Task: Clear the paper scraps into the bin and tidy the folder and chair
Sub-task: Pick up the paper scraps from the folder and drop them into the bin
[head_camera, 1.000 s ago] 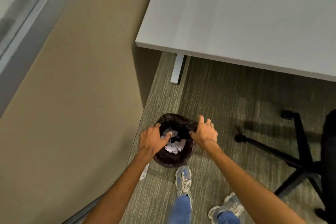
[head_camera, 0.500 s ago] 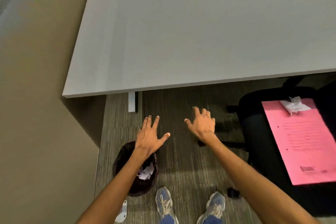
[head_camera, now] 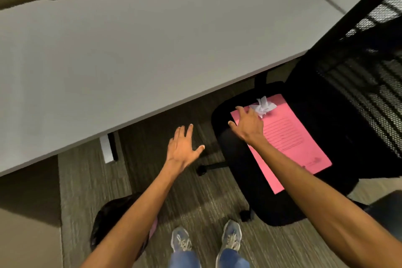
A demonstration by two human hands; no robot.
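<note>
Bin (head_camera: pixel 104 220) sits down at the bottom left on the carpet, mostly hidden behind the left forearm, so can't tell what's in it. Left hand (head_camera: pixel 182 148) hangs over the floor in front of the desk (head_camera: pixel 130 54), fingers spread, holding nothing.

Right hand (head_camera: pixel 248 124) is over the near corner of the pink folder (head_camera: pixel 289 137), which lies flat on the seat of the black chair (head_camera: pixel 239 180). Fingers apart, not closed on anything. The crumpled scrap (head_camera: pixel 264 106) sits on the folder's far end, just beside the fingertips; whether they actually touch it I can't tell.

So I'd say we're on the scraps step, going for the last visible one. Next move looks like a light pinch on the wad without dragging the folder, then carry it back left to the bin. Folder and chair aren't tidied yet; the chair is pulled out from the desk.
</note>
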